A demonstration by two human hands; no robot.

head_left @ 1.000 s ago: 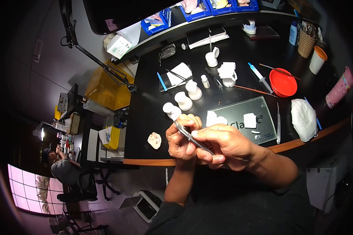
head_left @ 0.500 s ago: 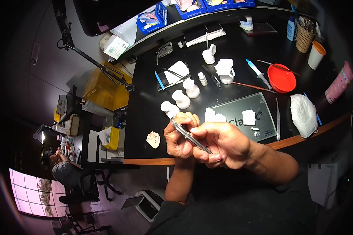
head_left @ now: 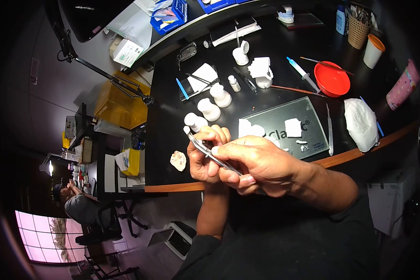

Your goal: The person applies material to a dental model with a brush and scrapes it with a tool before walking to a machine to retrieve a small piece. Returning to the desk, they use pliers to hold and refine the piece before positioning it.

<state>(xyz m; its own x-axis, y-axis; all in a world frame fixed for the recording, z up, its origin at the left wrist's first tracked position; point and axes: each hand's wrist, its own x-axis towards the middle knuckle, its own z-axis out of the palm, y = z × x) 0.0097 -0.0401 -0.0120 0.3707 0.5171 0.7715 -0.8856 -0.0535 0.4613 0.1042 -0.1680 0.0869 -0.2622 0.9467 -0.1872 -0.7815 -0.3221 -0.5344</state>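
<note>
My right hand point(head_left: 261, 163) is closed around slim hinged metal forceps point(head_left: 212, 156), thumb on the upper side. The forceps point up and left, and a small white piece point(head_left: 187, 129) shows at their tip, too small to name surely. Close beside it, my left hand point(head_left: 205, 154) is curled behind the forceps, fingers bent. Something small and dark shows between its fingers, mostly hidden. Just beyond the fingers stand white jars point(head_left: 209, 109). A pinkish-white dental cast point(head_left: 178, 160) lies on the table to the left of my left hand.
Beyond my right hand is a glass slab point(head_left: 312, 140) bearing white paper pieces. A red bowl point(head_left: 332, 80), a syringe point(head_left: 303, 74) and a white wrapped bundle point(head_left: 360, 125) lie farther right. At the far left a person point(head_left: 77, 200) sits at another bench.
The view has shifted, so table items appear higher and farther left. Both hands and the forceps have moved slightly left, and the white piece at the tip is now plainer.
</note>
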